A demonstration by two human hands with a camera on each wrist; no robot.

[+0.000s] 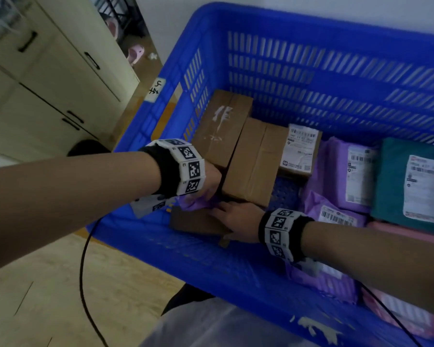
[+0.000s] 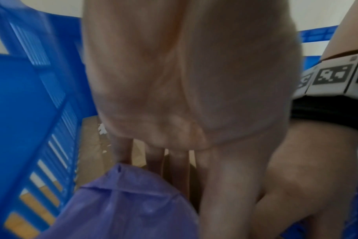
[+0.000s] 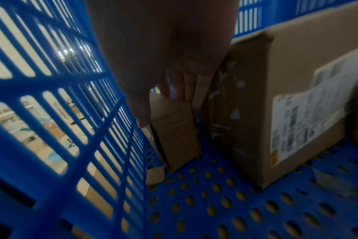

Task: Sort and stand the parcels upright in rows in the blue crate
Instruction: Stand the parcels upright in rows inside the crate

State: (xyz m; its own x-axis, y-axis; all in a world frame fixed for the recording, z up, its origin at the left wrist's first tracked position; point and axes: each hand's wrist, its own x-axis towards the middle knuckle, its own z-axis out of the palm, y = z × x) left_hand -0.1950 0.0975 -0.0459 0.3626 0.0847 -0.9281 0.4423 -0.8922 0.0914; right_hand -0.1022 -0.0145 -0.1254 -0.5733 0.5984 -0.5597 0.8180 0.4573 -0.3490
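Observation:
The blue crate (image 1: 311,46) holds brown boxes and soft mailers. My left hand (image 1: 208,189) is at the crate's near left corner and grips a purple mailer (image 1: 196,205); in the left wrist view this purple mailer (image 2: 121,202) lies before the left hand's fingers (image 2: 155,161). Just beside it, my right hand (image 1: 226,212) rests with straight fingers on a small brown box (image 1: 198,222). In the right wrist view this small box (image 3: 174,129) stands upright against the crate wall (image 3: 51,129), with the right hand (image 3: 174,97) touching its top edge.
Two taller brown boxes (image 1: 221,126) (image 1: 253,161) stand behind the hands, and a labelled box (image 1: 300,149) is beside them. Purple mailers (image 1: 346,171) and a teal mailer (image 1: 396,181) lie to the right. A black cable (image 1: 82,271) hangs outside. Cabinets (image 1: 48,78) stand at the left.

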